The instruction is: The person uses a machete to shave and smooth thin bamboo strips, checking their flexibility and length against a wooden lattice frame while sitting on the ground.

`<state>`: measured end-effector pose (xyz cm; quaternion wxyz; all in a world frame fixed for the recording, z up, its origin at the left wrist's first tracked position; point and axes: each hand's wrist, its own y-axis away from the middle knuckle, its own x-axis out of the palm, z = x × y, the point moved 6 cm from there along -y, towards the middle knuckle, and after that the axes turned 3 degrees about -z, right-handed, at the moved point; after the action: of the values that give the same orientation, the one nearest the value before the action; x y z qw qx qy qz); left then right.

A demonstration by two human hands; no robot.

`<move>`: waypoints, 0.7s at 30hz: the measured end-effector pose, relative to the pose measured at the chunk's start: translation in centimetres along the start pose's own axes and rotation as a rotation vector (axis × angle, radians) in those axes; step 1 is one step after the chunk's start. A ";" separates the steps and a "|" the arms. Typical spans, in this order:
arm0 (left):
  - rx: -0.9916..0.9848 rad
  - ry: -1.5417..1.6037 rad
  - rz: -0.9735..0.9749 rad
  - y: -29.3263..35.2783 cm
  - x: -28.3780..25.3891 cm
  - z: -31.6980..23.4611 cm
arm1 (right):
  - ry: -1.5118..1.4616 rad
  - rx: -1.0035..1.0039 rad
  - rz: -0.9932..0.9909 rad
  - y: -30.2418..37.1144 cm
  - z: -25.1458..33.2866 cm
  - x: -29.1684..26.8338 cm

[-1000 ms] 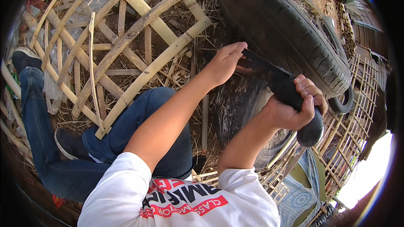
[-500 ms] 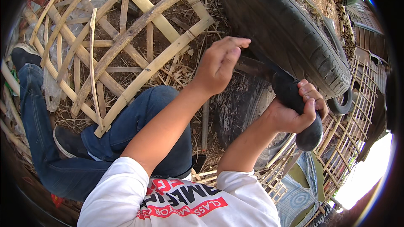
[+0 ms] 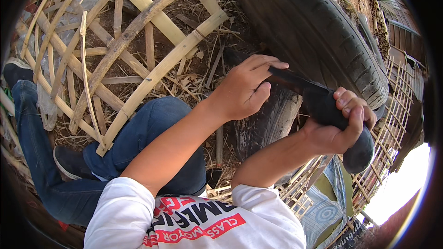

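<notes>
A machete with a dark blade and thick black handle (image 3: 359, 156) lies slantwise in front of my chest. My right hand (image 3: 339, 127) is wrapped round its handle, with the rounded butt sticking out below the fist. At the blade, my left hand (image 3: 247, 85) bends its fingers over the metal, the thumb on the nearer side; part of the blade is hidden behind that hand. Under the blade stands a dark, worn block that looks like wood (image 3: 272, 115). A large black tyre (image 3: 318, 32) leans just beyond both hands.
An open lattice of bamboo strips (image 3: 152, 80) lies to the left, against my bent knee (image 3: 170, 120). Dry straw and leaves litter the ground. To the right are a bamboo slat frame (image 3: 390, 133) and a patterned blue cloth (image 3: 325, 207).
My right hand and the machete handle have moved right and a little lower. My left hand has moved slightly right and down, its fingers now bent over the blade. The view has shifted slightly.
</notes>
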<state>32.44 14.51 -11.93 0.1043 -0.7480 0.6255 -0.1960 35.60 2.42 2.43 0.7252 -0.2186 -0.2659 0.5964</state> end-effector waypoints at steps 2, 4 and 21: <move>0.002 -0.009 0.002 0.0 0.2 0.2 | 0.042 0.028 0.034 -0.3 0.0 0.1; 0.003 -0.023 -0.008 -0.3 0.2 0.0 | 0.011 0.006 -0.010 -0.3 -0.2 -0.3; -0.037 0.040 -0.012 -0.2 -0.7 -0.1 | -0.067 -0.006 0.160 0.0 0.0 1.2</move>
<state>32.49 15.20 -11.86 0.0768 -0.7496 0.6263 -0.1998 35.75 3.59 2.60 0.6653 -0.2210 -0.2735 0.6586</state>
